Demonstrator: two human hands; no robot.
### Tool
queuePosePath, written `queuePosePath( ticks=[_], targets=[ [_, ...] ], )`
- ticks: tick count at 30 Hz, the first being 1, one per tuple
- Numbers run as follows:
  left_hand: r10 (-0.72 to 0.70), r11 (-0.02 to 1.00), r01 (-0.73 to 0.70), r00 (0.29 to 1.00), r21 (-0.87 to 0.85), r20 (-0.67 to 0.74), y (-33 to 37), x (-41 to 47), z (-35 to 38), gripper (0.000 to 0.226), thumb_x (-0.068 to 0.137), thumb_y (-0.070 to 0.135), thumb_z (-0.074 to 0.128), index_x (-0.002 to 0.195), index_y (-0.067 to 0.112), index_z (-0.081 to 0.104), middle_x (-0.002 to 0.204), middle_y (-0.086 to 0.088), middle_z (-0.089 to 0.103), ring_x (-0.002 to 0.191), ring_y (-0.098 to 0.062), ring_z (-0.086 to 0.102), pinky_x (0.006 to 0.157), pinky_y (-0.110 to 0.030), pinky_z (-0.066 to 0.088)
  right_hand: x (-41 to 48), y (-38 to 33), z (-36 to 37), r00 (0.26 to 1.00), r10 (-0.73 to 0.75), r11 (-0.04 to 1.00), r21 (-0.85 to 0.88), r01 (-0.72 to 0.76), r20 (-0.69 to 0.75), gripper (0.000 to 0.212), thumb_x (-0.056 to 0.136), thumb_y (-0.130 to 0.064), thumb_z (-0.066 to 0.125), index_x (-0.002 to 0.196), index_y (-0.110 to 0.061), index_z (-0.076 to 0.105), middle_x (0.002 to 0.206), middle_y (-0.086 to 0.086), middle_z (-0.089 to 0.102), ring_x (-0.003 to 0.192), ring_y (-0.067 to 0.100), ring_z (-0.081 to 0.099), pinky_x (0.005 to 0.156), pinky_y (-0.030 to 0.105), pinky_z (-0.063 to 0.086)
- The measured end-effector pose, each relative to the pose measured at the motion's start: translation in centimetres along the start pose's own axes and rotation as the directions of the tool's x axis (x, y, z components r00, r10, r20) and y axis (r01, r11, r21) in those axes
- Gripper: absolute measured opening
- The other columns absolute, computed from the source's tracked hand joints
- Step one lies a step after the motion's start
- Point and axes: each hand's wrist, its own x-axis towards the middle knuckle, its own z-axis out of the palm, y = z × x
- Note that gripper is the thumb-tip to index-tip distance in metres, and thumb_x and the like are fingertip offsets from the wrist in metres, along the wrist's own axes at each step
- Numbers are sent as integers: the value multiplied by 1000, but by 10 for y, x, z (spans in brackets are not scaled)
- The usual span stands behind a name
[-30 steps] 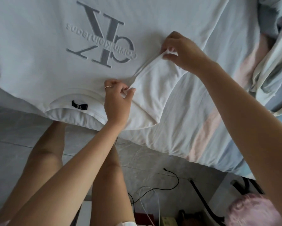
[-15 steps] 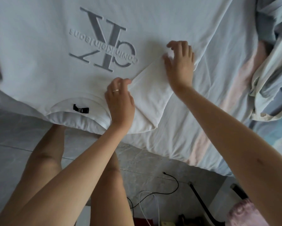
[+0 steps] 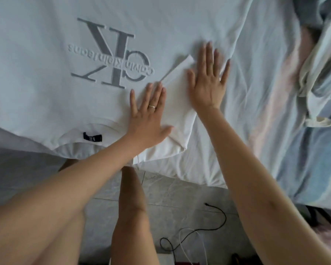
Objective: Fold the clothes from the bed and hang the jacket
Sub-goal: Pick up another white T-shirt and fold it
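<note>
A white T-shirt [image 3: 46, 77] with a grey logo lies face up on the bed, its collar and black label toward me at the bed's edge. Its right sleeve [image 3: 177, 96] is folded inward over the body. My left hand [image 3: 149, 115], with a ring on one finger, presses flat on the shoulder next to the folded sleeve. My right hand [image 3: 208, 79] lies flat with fingers spread on the sleeve's outer side. No jacket is in sight.
The bed sheet [image 3: 256, 111] is pale blue with a pink stripe. A crumpled bundle of cloth [image 3: 321, 73] lies at the right. Below the bed's edge are my bare legs, a tiled floor [image 3: 180, 197] and black and white cables [image 3: 199, 232].
Both hands let go of the sleeve they were pinching and laid it over the shirt. They now press flat with straight fingers, smoothing the fold.
</note>
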Motion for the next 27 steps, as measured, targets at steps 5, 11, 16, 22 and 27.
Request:
queuePosePath(
  ticks=[5, 11, 16, 22, 27],
  targets=[
    [273, 960, -269, 960, 77, -57, -3, 48, -15, 67, 88, 37, 38, 149, 12, 24, 158, -2, 21, 145, -14, 18, 112, -60, 2, -35, -2, 0, 988, -147, 988, 44, 145, 48, 58, 99, -41, 26, 150, -14, 26, 156, 3, 26, 145, 18, 22, 117, 36, -7],
    [333, 929, -315, 941, 192, -65, -22, 103, -22, 62, 95, 36, 28, 152, 19, 11, 160, 5, 8, 147, -14, 8, 110, -64, 0, -28, 27, 1, 976, 200, 975, 81, -207, 87, 63, 98, -45, 17, 153, -17, 6, 161, 2, 6, 148, 21, 7, 116, 46, -8],
    [475, 832, -471, 878, 295, 63, -13, 71, -22, 66, 90, 34, 15, 152, 13, 4, 161, -1, 0, 147, -15, -3, 113, -56, -4, -85, -43, 9, 1000, 10, 968, 251, -10, 0, 59, 98, -39, 25, 149, -9, 27, 156, 11, 25, 145, 23, 21, 118, 38, 9],
    [483, 814, -481, 872, 327, 80, -58, 54, -14, 69, 93, 48, 23, 151, 13, 15, 159, -1, 18, 146, -17, 17, 113, -55, 10, -164, -23, 28, 940, 243, 946, 157, -284, 238, 60, 96, -52, 21, 152, -32, 12, 160, 2, 12, 146, 26, 14, 117, 41, 4],
    [521, 791, -550, 835, 268, 175, -94, 4, -17, 65, 94, 41, 15, 151, 13, 3, 160, -2, 9, 147, -16, 10, 115, -54, 2, -202, -60, 12, 887, 315, 925, 102, -367, 337, 60, 96, -50, 12, 149, -30, -8, 159, 6, -7, 148, 28, 4, 119, 43, 1]
  ],
)
